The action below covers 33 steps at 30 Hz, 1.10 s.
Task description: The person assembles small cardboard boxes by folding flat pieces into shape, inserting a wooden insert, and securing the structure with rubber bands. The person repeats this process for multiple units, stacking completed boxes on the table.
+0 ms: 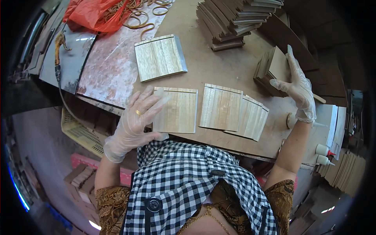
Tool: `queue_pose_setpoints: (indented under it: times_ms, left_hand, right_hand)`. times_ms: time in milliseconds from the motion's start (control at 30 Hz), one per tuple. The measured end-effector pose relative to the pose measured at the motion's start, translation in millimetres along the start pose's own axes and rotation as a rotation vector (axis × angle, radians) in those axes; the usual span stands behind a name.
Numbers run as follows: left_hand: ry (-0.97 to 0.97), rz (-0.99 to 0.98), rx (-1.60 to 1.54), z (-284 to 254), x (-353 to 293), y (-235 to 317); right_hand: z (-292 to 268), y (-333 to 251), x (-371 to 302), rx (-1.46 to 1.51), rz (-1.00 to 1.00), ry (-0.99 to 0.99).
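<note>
My left hand (137, 117), in a clear plastic glove, is open with fingers apart over the left edge of a pale wooden panel (178, 111). Whether the fingertips touch it I cannot tell. To its right lie a second wooden panel (221, 107) and a third panel (252, 119), partly covered by the second. A thicker stack of pale panels (159, 58) sits farther back. My right hand (299, 88), gloved too, is open at a small stack of brown boards (270, 68). Its thumb lies by the near edge, its fingers along the right side.
A tall, uneven stack of brown boards (235, 21) stands at the back. A red plastic bag (96, 17) with brown cord lies back left. At the left a corded tool (58, 58) rests on a grey plate. White glue bottles (322, 150) are at the right edge.
</note>
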<state>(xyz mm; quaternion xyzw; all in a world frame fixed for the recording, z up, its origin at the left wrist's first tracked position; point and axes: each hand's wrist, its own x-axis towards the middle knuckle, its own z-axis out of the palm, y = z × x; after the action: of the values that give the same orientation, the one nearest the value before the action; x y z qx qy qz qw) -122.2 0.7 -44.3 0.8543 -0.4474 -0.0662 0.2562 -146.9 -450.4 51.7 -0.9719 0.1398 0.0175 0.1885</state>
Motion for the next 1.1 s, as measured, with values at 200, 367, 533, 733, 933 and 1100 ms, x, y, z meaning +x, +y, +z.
queue_pose_setpoints:
  times_ms: [200, 367, 533, 733, 933, 1100]
  left_hand:
    - [0.047, 0.050, -0.046, 4, 3, -3]
    - [0.085, 0.087, -0.057, 11, -3, -10]
    - [0.029, 0.083, -0.057, 7, 0, -6]
    - [0.054, 0.108, -0.076, 10, 0, -10]
    - [0.065, 0.113, -0.099, 9, 2, -10]
    - [0.152, 0.087, -0.227, -1, 2, -7]
  right_hand:
    - [3, 18, 8, 0.216, -0.032, -0.041]
    - [-2, 6, 2, 0.178, -0.018, -0.049]
    - [-4, 7, -5, 0.294, 0.021, -0.037]
    - [-8, 28, -11, 0.450, -0.041, 0.005]
    - [-27, 9, -17, -0.385, -0.615, 0.692]
    - [22, -72, -55, -0.067, -0.665, 0.611]
